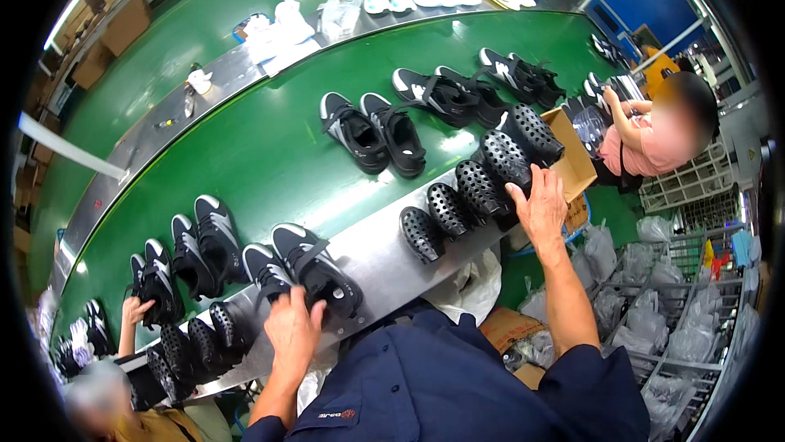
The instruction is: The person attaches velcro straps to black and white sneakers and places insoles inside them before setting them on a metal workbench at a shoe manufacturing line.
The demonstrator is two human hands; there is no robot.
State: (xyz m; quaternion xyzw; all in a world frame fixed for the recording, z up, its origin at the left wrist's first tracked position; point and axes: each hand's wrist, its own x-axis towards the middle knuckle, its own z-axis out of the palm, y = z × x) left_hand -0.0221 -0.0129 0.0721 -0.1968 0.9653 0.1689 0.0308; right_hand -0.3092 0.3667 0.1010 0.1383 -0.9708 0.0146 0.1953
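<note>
While my left hand (292, 332) is at the heel end of a pair of shoes (315, 266), its fingers bent in by the collars, I cannot tell whether they grip a shoe or only rest there. The pair lies side by side, toes out toward the green belt (278, 148), heels toward me on the steel bench (384, 266). My right hand (540, 209) holds nothing that I can see; it is spread, thumb well apart from the fingers, just beside a row of black forms (481, 188). Whether a fingertip touches one is hard to tell. The five stand close together along the bench, with a carton (576, 156) beyond the last.

I judge the shoes light and soft above, firmer at the sole, so the heel collar or the sides of the sole should give the surest hold; a pinch on the toe could dent it. The forms look stiff, hollow and light, with a glossy skin that may slip under dry fingers. I would take one across its back, thumb to one side and fingers to the other, where the holes offer some bite.
</note>
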